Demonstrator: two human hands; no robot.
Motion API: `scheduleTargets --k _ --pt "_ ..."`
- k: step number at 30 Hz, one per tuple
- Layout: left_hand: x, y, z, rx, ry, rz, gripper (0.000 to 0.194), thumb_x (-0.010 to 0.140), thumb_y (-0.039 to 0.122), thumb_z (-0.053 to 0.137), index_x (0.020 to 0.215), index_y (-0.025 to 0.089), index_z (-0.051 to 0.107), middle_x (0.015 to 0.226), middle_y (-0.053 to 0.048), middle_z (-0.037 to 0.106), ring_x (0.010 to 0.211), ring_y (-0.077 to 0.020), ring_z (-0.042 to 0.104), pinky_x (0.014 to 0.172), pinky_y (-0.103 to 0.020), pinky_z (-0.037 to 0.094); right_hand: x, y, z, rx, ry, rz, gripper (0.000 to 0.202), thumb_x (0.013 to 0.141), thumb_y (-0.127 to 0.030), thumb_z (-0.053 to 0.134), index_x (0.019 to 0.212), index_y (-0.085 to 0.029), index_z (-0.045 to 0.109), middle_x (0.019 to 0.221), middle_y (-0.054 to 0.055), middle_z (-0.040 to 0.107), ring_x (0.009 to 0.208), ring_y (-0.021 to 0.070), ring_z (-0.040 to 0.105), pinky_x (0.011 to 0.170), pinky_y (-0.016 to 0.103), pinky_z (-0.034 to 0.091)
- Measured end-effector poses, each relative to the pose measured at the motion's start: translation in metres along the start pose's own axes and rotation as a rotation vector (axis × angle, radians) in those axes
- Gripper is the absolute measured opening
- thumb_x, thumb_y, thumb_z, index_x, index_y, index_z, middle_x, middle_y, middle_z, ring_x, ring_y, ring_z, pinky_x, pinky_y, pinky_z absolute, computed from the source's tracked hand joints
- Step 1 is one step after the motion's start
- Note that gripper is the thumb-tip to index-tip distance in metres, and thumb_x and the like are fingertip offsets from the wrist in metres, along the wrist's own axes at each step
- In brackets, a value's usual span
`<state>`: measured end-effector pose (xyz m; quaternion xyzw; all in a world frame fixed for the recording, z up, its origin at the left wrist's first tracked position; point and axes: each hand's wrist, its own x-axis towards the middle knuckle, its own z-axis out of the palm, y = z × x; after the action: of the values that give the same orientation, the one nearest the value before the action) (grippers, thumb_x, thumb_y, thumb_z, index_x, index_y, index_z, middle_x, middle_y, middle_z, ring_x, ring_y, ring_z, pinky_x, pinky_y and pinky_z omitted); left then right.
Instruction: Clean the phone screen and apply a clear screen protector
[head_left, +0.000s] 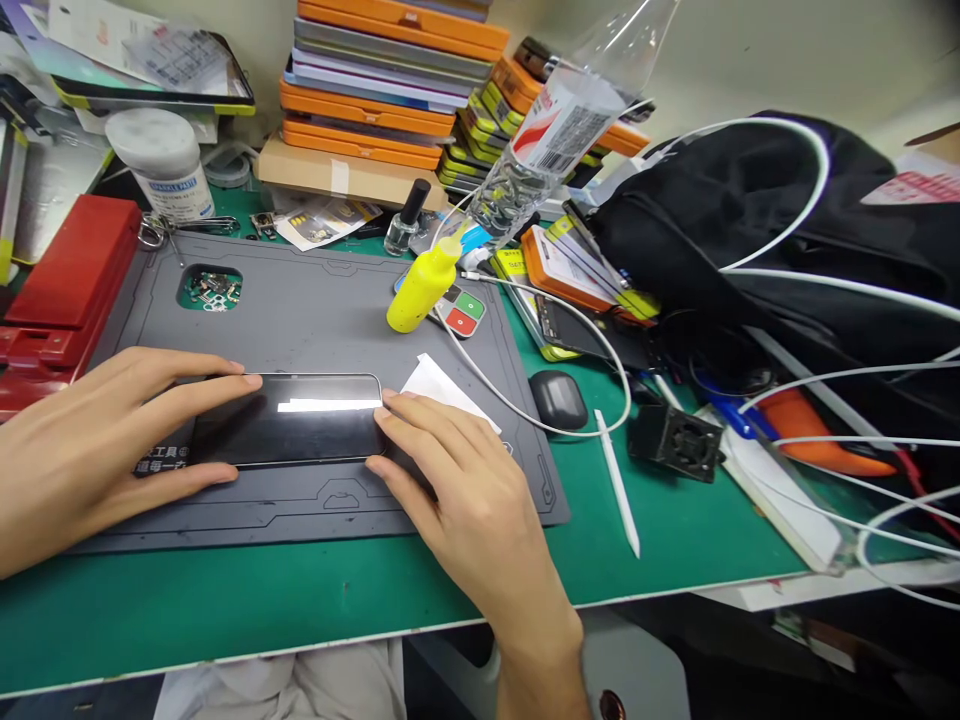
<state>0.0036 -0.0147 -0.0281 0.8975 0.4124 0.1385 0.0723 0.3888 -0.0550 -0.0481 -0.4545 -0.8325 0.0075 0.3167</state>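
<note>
A black phone (300, 430) with a glossy, reflecting screen lies sideways on the grey work mat (315, 300). My left hand (142, 430) grips its left end, with fingers along the far edge and thumb at the near edge. At the right end, my right hand (465, 500) has its fingertips and thumb against the phone's edge and corners. A white paper piece (446, 392) lies just beyond the right fingers. Farther back on the mat, a yellow bottle (424, 285) stands beside a small device with coloured buttons (465, 312).
A red tool (75, 265) stands at the left, near a white paste jar (161, 165). Behind are stacked orange cases (375, 100) and a tilted plastic bottle (555, 130). A white cable, black earbud case (557, 400), white stylus (619, 485) and small fan (675, 442) lie right.
</note>
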Motion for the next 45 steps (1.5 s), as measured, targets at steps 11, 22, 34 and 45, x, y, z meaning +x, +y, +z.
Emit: scheduleTargets --k 11,22,34,45 --pt "0.001 0.001 -0.001 0.046 0.007 0.02 0.083 0.135 0.084 0.051 0.208 0.047 0.036 0.188 -0.004 0.07 0.156 -0.0341 0.077 0.14 -0.049 0.059 -0.004 0.003 0.001 0.062 0.004 0.031 0.025 0.131 -0.023 0.076 0.153 -0.022 0.087 0.157 0.016 0.096 0.146 0.0334 0.093 0.124 0.053 0.078" --pt "-0.001 -0.003 0.002 0.059 0.008 -0.008 0.088 0.132 0.091 0.05 0.207 0.047 0.038 0.184 -0.006 0.073 0.154 -0.0366 0.079 0.137 -0.054 0.065 -0.006 0.003 0.004 0.079 0.014 0.036 0.023 0.132 -0.025 0.075 0.153 -0.02 0.084 0.157 0.017 0.096 0.147 0.0336 0.092 0.125 0.054 0.078" --pt "0.0 -0.002 0.002 0.031 0.006 0.015 0.085 0.134 0.086 0.052 0.207 0.045 0.039 0.186 -0.006 0.072 0.157 -0.035 0.078 0.143 -0.052 0.06 -0.01 0.005 0.005 0.183 0.079 0.075 0.062 0.126 -0.013 0.079 0.185 -0.03 0.069 0.173 0.011 0.089 0.165 0.0309 0.083 0.14 0.053 0.073" --pt "0.003 0.001 -0.002 0.001 -0.022 -0.007 0.083 0.135 0.085 0.052 0.206 0.043 0.04 0.188 -0.007 0.072 0.16 -0.0367 0.077 0.144 -0.054 0.059 -0.014 0.01 0.008 -0.006 0.276 0.271 0.03 0.127 -0.022 0.078 0.152 -0.031 0.092 0.148 0.011 0.098 0.136 0.0351 0.093 0.117 0.058 0.077"
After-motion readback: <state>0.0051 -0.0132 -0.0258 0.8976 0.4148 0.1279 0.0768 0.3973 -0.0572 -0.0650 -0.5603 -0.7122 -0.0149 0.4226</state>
